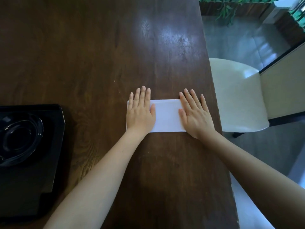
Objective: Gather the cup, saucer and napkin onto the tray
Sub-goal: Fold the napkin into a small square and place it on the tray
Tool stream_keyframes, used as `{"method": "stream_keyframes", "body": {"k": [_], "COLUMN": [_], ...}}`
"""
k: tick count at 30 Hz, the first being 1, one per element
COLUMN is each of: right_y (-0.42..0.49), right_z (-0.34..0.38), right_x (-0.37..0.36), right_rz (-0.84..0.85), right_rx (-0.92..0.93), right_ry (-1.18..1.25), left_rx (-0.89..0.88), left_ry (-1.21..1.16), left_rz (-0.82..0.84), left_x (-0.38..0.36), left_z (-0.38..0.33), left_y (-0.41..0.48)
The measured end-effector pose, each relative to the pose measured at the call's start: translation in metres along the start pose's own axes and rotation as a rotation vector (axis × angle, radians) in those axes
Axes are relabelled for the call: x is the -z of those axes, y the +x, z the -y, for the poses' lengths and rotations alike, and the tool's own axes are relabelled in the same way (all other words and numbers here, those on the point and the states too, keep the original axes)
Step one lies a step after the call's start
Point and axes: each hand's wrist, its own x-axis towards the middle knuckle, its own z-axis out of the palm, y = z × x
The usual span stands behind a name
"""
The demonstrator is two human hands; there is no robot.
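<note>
A white napkin (166,115), folded into a long rectangle, lies flat on the dark wooden table (92,55) near its right edge. My left hand (141,113) rests palm down on the napkin's left end with fingers straight. My right hand (194,114) presses flat on its right end. Neither hand grips it. At the left edge sits a black tray (54,146) with a glossy black saucer (35,128) on it. I cannot make out a cup in the dark dish.
A cream upholstered chair (237,95) stands just off the table's right edge. Beyond it are a grey floor and green plants (226,9) at the top. The table's right edge runs close past my right hand.
</note>
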Motion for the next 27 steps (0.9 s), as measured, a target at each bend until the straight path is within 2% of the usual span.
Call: {"method": "stream_keyframes", "body": {"k": [3,7,9,14,17,20,27], "right_y": [0.000,0.001,0.001,0.001,0.000,-0.001,-0.001], "right_z": [0.001,0.001,0.002,0.002,0.002,0.001,0.000], "right_x": [-0.001,-0.003,-0.003,-0.002,-0.002,-0.001,-0.003], "right_rz": [-0.001,-0.005,-0.006,0.001,-0.008,-0.014,-0.032], "right_rx": [0.005,-0.001,-0.002,-0.002,0.001,0.004,0.015], "right_ry": [-0.001,-0.013,-0.008,-0.012,0.004,0.023,0.038], "left_rx": [0.140,0.434,0.516,0.704,0.715,0.688,0.611], "left_ry": [-0.090,-0.471,-0.494,-0.620,-0.703,-0.909,-0.969], "left_rz": [-0.007,-0.061,-0.089,0.111,0.247,0.294,0.082], "left_x": [0.007,0.027,0.037,0.053,0.062,0.074,0.097], "left_z": [0.020,0.028,0.017,0.018,0.029,0.032,-0.004], "left_y": [-0.007,-0.023,-0.028,-0.023,-0.018,-0.018,-0.029]}}
